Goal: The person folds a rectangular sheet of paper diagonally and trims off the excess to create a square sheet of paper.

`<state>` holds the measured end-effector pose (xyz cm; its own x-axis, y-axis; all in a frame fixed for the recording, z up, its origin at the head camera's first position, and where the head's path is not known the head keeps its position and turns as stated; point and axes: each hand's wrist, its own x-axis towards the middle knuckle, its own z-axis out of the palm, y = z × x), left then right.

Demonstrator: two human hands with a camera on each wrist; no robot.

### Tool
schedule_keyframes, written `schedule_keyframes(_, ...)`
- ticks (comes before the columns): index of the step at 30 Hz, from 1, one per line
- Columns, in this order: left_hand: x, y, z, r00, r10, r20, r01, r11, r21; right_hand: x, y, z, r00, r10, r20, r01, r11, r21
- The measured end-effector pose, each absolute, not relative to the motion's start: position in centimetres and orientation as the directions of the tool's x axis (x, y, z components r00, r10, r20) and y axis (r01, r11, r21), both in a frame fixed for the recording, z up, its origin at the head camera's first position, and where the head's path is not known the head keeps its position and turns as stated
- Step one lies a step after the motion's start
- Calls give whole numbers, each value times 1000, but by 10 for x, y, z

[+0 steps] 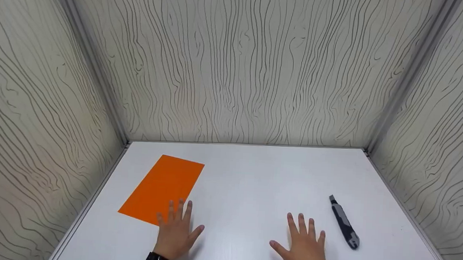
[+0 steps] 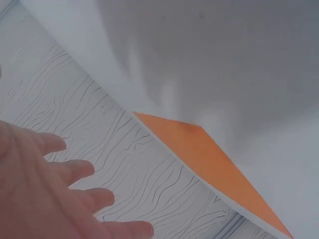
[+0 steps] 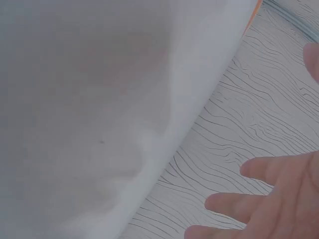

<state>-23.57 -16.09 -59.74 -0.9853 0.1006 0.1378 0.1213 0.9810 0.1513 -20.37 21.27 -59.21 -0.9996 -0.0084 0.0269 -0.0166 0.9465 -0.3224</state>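
An orange sheet of paper (image 1: 161, 187) lies flat at the left of the white table; it shows again as an orange sheet (image 2: 204, 157) in the left wrist view. My left hand (image 1: 176, 234), palm down with fingers spread, is at the sheet's near right corner, its fingertips overlapping the sheet's edge in the head view. My right hand (image 1: 304, 248) is also spread, with nothing in it. To its right lies a black and grey utility knife (image 1: 344, 223), its tip pointing away from me. Both wrist views show straight fingers above the tabletop.
The white table (image 1: 252, 186) is bounded by a back wall (image 1: 235, 66) with a wood-grain pattern. Similar panels stand on the left (image 1: 30, 115) and right (image 1: 441, 129). Grey metal strips run along the corners.
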Motion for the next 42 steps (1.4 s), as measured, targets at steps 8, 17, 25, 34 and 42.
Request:
schedule_keyframes(8,-259,-192,-582,-994,85,72,97,978,184,-200,206,-581,-998,-50,-30,-38,946,-322)
schedule_keyframes(17,-281,-224,-586,-993,78,89,93,979,180,-196,202,-581,-993,-86,-86,-53,944,-326)
schedule_keyframes(25,-304,-243,-602,-999,7,-44,-3,973,230,-191,200,-583,-983,-115,-141,-56,929,-367)
schedule_keyframes(34,-308,-248,-617,-993,-23,-120,-54,964,261,-184,194,-582,-982,-148,-121,-93,924,-372)
schedule_keyframes(42,-294,-216,-606,-997,56,-62,40,972,230,-182,186,-582,-981,-176,-81,-135,919,-371)
